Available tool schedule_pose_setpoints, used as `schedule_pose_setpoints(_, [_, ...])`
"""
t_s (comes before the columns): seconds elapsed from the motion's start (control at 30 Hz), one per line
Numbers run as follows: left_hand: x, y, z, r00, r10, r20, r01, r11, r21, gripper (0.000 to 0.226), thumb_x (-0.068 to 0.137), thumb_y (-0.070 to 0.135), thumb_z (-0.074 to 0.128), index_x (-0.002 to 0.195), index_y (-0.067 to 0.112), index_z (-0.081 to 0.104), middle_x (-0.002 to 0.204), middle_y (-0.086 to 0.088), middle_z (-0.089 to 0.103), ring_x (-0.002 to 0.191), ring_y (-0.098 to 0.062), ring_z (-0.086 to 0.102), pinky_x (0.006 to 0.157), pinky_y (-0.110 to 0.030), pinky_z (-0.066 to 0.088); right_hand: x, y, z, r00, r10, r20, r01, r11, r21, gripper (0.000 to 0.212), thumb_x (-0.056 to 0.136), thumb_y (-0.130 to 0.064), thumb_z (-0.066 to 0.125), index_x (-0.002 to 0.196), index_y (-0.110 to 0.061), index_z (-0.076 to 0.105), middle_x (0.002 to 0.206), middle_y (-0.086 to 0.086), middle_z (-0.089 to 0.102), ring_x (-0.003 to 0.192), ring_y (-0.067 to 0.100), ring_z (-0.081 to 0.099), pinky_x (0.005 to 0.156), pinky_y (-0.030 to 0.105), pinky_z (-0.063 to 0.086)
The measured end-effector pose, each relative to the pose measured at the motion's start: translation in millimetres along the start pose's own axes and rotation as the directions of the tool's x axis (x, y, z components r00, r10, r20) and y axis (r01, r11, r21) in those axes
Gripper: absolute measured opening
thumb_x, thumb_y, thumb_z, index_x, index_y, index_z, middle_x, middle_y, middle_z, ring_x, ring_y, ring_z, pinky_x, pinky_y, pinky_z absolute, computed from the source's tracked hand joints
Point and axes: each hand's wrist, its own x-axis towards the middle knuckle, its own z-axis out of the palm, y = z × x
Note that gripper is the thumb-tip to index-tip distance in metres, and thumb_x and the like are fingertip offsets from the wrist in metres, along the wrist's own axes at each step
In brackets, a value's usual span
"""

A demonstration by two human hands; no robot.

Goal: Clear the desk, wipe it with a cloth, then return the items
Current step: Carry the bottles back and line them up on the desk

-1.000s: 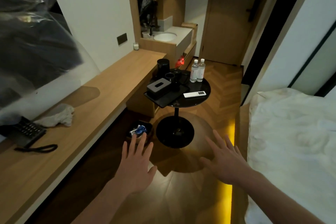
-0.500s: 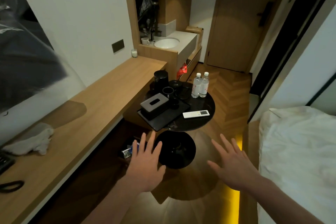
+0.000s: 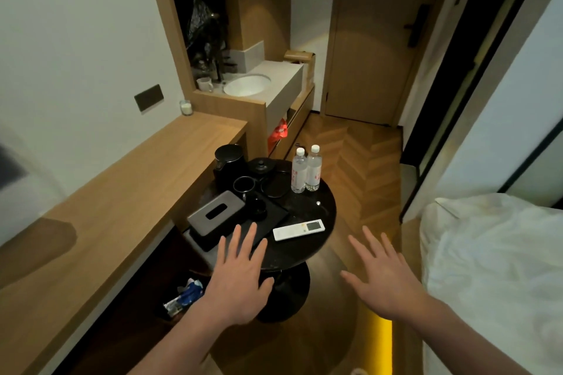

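Note:
A round black side table [image 3: 316, 240] stands ahead beside the long wooden desk [image 3: 128, 207]. On it sit a black tray [image 3: 274, 216] with a dark tissue box [image 3: 216, 216], a black kettle [image 3: 228, 161], a black cup [image 3: 243, 186], a lidded black pot [image 3: 261, 165], two water bottles [image 3: 306, 169] and a white remote [image 3: 298, 229]. My left hand [image 3: 240, 277] hovers, fingers spread, over the table's near edge, holding nothing. My right hand [image 3: 380, 277] is spread open to the right of the table, above the floor.
A bed with white sheets [image 3: 493, 277] fills the right side. A dark bin with blue wrappers [image 3: 182, 298] stands under the desk. A small candle glass [image 3: 186, 107] sits at the desk's far end by the washbasin [image 3: 246, 85]. The wooden door [image 3: 374, 39] lies beyond.
The view has moved forward toward the round table; the phone and cloth on the desk have left the frame. Both hands stay spread, now closer to the table.

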Motion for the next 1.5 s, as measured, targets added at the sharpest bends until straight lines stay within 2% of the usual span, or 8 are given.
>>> schedule_pose_setpoints(0.3, [114, 67, -14, 0.99, -0.139, 0.004, 0.139, 0.99, -0.031, 0.078, 0.103, 0.06, 0.034, 0.164, 0.029, -0.003, 0.167, -0.002, -0.03, 0.15, -0.03, -0.033, 0.125, -0.055, -0.014, 119, 92, -49, 0.992, -0.109, 0.063, 0.111, 0.994, -0.024, 0.081, 0.099, -0.07, 0.036, 0.163, -0.04, -0.004, 0.17, -0.006, -0.023, 0.157, 0.028, -0.016, 0.128, 0.052, 0.005])
schedule_pose_setpoints(0.47, [153, 96, -20, 0.979, -0.203, -0.003, 0.202, 0.978, -0.06, 0.079, 0.102, 0.061, 0.034, 0.164, 0.029, -0.006, 0.166, -0.001, -0.031, 0.15, -0.03, -0.035, 0.124, -0.054, -0.016, 180, 117, -79, 0.977, -0.175, 0.118, 0.181, 0.982, -0.044, 0.081, 0.099, -0.069, 0.036, 0.163, -0.04, -0.004, 0.17, -0.005, -0.021, 0.157, 0.029, -0.016, 0.128, 0.052, 0.004])
schedule_pose_setpoints(0.73, [216, 95, -26, 0.955, -0.295, 0.009, 0.295, 0.953, -0.075, 0.082, 0.101, 0.063, 0.035, 0.164, 0.028, -0.004, 0.167, -0.001, -0.03, 0.15, -0.029, -0.034, 0.124, -0.053, -0.016, 267, 122, -102, 0.951, -0.265, 0.159, 0.271, 0.963, -0.016, 0.081, 0.1, -0.067, 0.039, 0.163, -0.04, -0.004, 0.171, -0.006, -0.02, 0.157, 0.027, -0.017, 0.128, 0.049, 0.004])
schedule_pose_setpoints(0.97, [310, 76, -29, 0.961, -0.276, -0.023, 0.271, 0.954, -0.131, 0.081, 0.101, 0.061, 0.036, 0.164, 0.029, -0.003, 0.168, -0.001, -0.028, 0.15, -0.029, -0.034, 0.125, -0.054, -0.014, 339, 121, -111, 0.949, -0.278, 0.152, 0.28, 0.96, 0.006, 0.081, 0.1, -0.066, 0.042, 0.163, -0.04, -0.002, 0.171, -0.007, -0.018, 0.158, 0.025, -0.017, 0.128, 0.045, 0.004])
schedule_pose_setpoints(1.2, [393, 64, -38, 0.976, -0.204, -0.079, 0.191, 0.971, -0.141, 0.08, 0.102, 0.052, 0.041, 0.164, 0.028, -0.003, 0.171, -0.002, -0.016, 0.156, -0.032, -0.02, 0.124, -0.052, -0.012, 413, 115, -126, 0.938, -0.333, 0.099, 0.331, 0.943, 0.037, 0.082, 0.099, -0.064, 0.047, 0.163, -0.041, 0.001, 0.171, -0.011, -0.013, 0.159, 0.019, -0.008, 0.127, 0.041, 0.009])
schedule_pose_setpoints(1.5, [461, 55, -22, 0.967, -0.25, -0.048, 0.239, 0.955, -0.173, 0.08, 0.102, 0.052, 0.043, 0.164, 0.029, -0.002, 0.172, -0.002, -0.013, 0.157, -0.032, -0.015, 0.128, -0.053, -0.003, 501, 93, -129, 0.875, -0.447, 0.187, 0.454, 0.891, 0.001, 0.083, 0.099, -0.062, 0.049, 0.163, -0.042, 0.0, 0.172, -0.009, -0.013, 0.159, 0.022, -0.008, 0.127, 0.044, 0.01])
